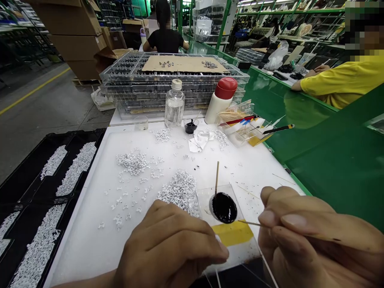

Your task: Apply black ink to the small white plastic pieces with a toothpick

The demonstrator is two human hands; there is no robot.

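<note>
Head view: above the white table (pixel 90 248), right fingers (pixel 288 218) pinch a stick (pixel 252 223), left fingers (pixel 198 244) curl closed.

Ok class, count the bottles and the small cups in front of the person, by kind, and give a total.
Bottles: 2 (clear plastic bottle, white bottle with a red cap)
Black-filled cups: 2 (one beside the hands, one by the bottles)
Clear cups: 1
Total: 5
</note>
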